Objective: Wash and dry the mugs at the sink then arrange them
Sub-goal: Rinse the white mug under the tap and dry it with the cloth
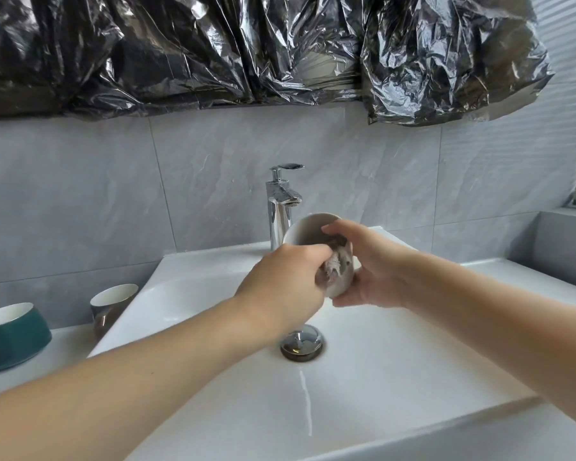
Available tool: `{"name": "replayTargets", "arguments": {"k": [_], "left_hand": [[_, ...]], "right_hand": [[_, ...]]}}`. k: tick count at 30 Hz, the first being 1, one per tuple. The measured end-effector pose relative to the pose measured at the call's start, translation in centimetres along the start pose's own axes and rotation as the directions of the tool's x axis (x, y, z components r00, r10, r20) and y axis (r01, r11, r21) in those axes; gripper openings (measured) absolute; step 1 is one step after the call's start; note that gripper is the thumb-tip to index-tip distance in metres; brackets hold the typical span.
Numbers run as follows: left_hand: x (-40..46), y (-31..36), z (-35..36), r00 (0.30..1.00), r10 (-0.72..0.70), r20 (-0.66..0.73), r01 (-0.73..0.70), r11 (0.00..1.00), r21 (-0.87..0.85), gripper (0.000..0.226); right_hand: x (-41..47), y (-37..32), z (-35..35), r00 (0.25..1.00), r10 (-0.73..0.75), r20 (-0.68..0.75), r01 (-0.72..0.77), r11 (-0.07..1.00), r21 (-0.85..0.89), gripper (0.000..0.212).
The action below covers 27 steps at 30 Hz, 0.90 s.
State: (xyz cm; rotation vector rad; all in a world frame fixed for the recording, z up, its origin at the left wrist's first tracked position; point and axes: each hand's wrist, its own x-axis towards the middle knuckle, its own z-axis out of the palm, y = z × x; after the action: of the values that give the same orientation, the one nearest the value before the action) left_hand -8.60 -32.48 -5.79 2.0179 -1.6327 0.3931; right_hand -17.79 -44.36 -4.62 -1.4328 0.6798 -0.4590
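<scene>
Over the white sink [180, 287], below grey tiles, both grips hold: right hand [369, 267] mug [308, 229], left hand [285, 281] cloth [333, 269].

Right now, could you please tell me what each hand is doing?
Left hand: grips a cloth, rubbing the mug.
Right hand: holds the mug.
</scene>
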Motion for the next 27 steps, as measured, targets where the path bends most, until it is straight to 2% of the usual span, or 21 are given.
{"name": "replayTargets", "arguments": {"k": [3, 6, 8, 10, 12, 14, 17, 19, 21, 24, 25, 27], "left_hand": [[0.3, 0.4, 0.5, 0.979, -0.056, 0.197, 0.098, 0.973, -0.210, 0.009], [-0.3, -0.3, 1.3, 0.959, -0.010, 0.283, 0.081, 0.967, -0.242, 0.001], [-0.3, -1.0, 1.3, 0.947, 0.050, 0.316, 0.012, 0.981, -0.191, 0.004], [-0.3, -1.5, 0.9, 0.947, 0.114, 0.299, -0.121, 0.993, 0.007, 0.004], [-0.3, -1.5, 0.9, 0.960, 0.185, 0.208, -0.219, 0.964, 0.153, 0.003], [-0.5, -1.6, 1.3, 0.977, 0.197, 0.077, -0.206, 0.969, 0.134, 0.010], [-0.5, -2.0, 1.9, 0.996, 0.074, -0.040, -0.075, 0.997, -0.006, 0.019], [-0.6, -1.8, 2.3, 0.999, 0.049, -0.003, -0.049, 0.997, -0.062, 0.024], [-0.6, -1.5, 2.4, 0.993, 0.070, 0.096, -0.056, 0.988, -0.147, 0.028], [-0.3, -2.2, 1.3, 0.963, 0.140, 0.229, -0.070, 0.954, -0.291, 0.018], [-0.2, -2.7, 0.9, 0.951, 0.181, 0.252, -0.112, 0.958, -0.266, 0.011], [-0.3, -3.4, 0.5, 0.935, 0.230, 0.271, -0.207, 0.972, -0.111, 0.021]], "right_hand": [[0.6, 0.2, -0.1, 0.997, 0.082, -0.012, -0.083, 0.988, -0.127, 0.020], [0.5, 0.3, -1.2, 0.994, 0.106, -0.019, -0.108, 0.965, -0.239, 0.022], [0.6, 0.2, -2.2, 0.996, 0.088, -0.025, -0.091, 0.962, -0.259, 0.028], [0.8, 0.2, -2.6, 0.997, 0.072, 0.013, -0.066, 0.961, -0.269, 0.037], [1.1, 0.4, -2.6, 0.998, 0.054, 0.034, -0.046, 0.977, -0.207, 0.043], [1.4, 0.6, -2.4, 0.997, 0.046, 0.063, -0.040, 0.995, -0.097, 0.046], [1.5, 1.1, -1.9, 0.993, 0.033, 0.117, -0.033, 0.999, -0.001, 0.046], [1.5, 1.5, -1.5, 0.994, 0.030, 0.103, -0.025, 0.999, -0.048, 0.037], [1.2, 1.5, -1.5, 0.997, 0.037, 0.062, -0.029, 0.991, -0.130, 0.026], [0.8, 0.8, -2.4, 0.999, 0.045, 0.029, -0.039, 0.983, -0.180, 0.025], [0.7, 0.6, -2.7, 0.998, 0.055, 0.031, -0.049, 0.981, -0.187, 0.028], [0.7, 0.7, -2.8, 0.997, 0.066, 0.039, -0.058, 0.980, -0.189, 0.033]]}}
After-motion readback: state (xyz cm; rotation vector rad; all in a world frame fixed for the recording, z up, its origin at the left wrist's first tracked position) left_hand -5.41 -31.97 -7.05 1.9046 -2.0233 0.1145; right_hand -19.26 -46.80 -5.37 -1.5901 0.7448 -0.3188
